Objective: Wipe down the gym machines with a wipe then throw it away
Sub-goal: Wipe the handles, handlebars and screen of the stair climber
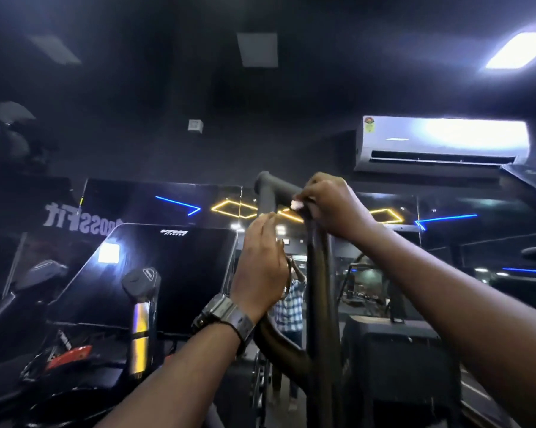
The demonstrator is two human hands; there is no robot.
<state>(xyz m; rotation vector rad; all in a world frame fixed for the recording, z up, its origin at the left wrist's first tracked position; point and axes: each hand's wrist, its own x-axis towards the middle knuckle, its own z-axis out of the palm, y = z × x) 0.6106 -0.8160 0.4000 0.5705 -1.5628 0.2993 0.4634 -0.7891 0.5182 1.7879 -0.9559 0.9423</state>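
- The room is a dim gym with a black ceiling, a lit ceiling panel (520, 50) at upper right and a white wall air conditioner (442, 143) below it. A mirror wall (155, 202) behind the machines carries blue and yellow light strips.
- The nearest gym machine's dark handlebar (279, 185) rises in front of the person — an upright tube with a short bar bent off its top.
- To the left stands another machine with a glossy black console panel (174, 273); beside it is a padded grip (141, 281) on a chrome stem.
- The right hand (331, 205) is clenched around the bar near its top, pressing a small white wipe (297, 205) against the tube; only a scrap of the wipe shows past the fingers.
- The left hand (262, 264), with a wristwatch (225, 316), sits just beside the upright lower down. Its fingers are curled loosely, and I can't tell whether they grip the tube.
- My guess is that the wiping step is in hand. Next comes drawing the wipe along the bar under steady pressure — no bin is in view.
- Readable writing: "VIVA FITNESS" on the console, though the small line is blurry, and mirrored "CrossFit" lettering (81, 216) on the glass.
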